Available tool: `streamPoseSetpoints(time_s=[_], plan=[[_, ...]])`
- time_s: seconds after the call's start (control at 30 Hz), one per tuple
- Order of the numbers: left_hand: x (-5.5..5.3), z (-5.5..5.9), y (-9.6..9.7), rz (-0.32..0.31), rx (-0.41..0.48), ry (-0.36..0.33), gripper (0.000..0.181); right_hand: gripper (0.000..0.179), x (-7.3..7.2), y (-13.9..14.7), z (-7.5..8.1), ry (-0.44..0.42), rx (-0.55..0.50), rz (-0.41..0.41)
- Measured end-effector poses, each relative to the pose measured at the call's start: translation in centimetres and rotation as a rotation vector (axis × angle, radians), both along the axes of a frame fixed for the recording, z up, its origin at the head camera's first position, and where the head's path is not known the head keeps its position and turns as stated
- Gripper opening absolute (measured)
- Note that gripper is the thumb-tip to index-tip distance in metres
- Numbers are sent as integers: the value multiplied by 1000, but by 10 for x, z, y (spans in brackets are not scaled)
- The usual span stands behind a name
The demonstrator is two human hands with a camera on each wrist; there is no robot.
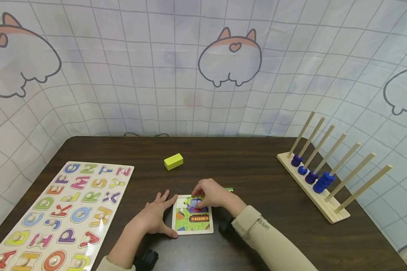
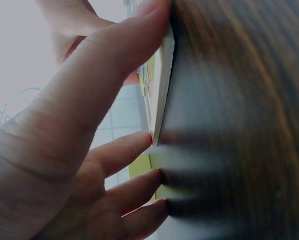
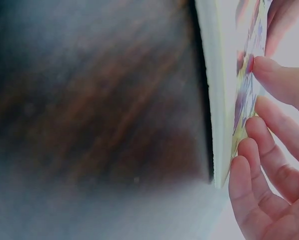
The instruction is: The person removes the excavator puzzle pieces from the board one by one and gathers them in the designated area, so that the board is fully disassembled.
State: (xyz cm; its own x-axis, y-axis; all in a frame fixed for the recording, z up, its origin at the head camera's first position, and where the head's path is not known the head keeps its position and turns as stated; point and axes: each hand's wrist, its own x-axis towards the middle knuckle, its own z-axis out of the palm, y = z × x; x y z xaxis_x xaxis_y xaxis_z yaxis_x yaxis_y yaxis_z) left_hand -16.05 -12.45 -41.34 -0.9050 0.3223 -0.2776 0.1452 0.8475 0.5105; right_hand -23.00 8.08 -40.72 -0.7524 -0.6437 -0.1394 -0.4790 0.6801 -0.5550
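A small square jigsaw puzzle [image 1: 193,227] with a pale frame lies on the table, showing an orange-tracked vehicle on green. White backing shows at its upper left. My right hand [image 1: 210,194] is over the upper right of the puzzle. Its thumb and fingertips pinch a blue-purple puzzle piece [image 1: 192,203] at the picture's surface; the fingers partly hide it. At the left side, my left hand [image 1: 154,216] lies with fingers spread, thumb by the lower left corner and index finger touching the frame's edge [image 2: 162,95]. In the right wrist view, my right hand's fingertips [image 3: 241,170] meet the picture.
A green piece [image 1: 229,189] shows behind my right wrist. Beyond the puzzle lies a yellow block [image 1: 173,162]. An alphabet peg board [image 1: 72,194] covers the left side. A wooden peg stand [image 1: 337,214] with blue beads stands at the right. A patterned curtain [image 1: 176,101] hangs behind.
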Motion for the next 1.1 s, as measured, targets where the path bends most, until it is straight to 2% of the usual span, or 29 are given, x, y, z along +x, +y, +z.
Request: streamPoseSetpoints(time_s=[1.1], plan=[[0,1,0,-2,-15,-6,104,27,1,-7,1,-46,-29,-34]])
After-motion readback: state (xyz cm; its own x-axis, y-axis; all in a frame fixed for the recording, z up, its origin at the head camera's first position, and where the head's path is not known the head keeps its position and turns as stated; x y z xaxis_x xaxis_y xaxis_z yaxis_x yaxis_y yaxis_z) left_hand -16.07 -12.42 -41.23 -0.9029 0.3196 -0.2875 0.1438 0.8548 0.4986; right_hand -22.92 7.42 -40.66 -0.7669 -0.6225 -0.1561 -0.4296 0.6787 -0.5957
